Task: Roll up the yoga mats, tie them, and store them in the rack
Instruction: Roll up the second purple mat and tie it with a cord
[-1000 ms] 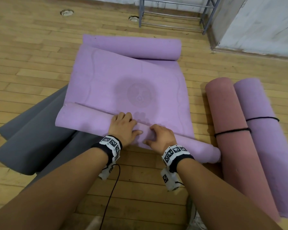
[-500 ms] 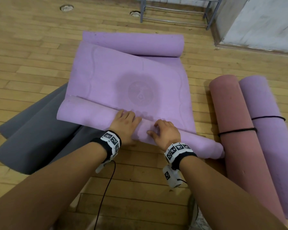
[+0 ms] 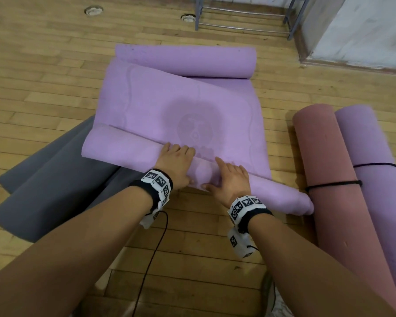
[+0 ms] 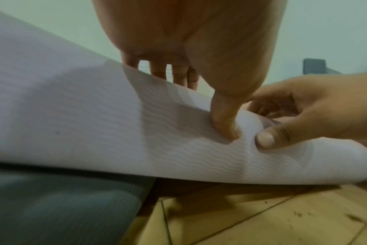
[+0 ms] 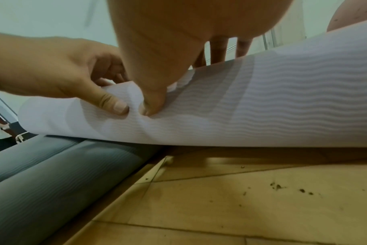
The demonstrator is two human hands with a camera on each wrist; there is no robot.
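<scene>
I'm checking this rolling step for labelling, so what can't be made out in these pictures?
- Rack: head view, top cut off by the frame edge; its shelves' contents are unseen.
- Grey mat: partly hidden under the purple mat.
- Left hand, right hand: fingertips hidden behind the roll in both wrist views.
- Cord knots: too small.

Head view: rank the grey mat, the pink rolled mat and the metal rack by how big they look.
1. Grey mat and pink rolled mat: similar, and both partly hidden, so unranked.
2. Metal rack: smallest, but farthest away and cropped.
</scene>
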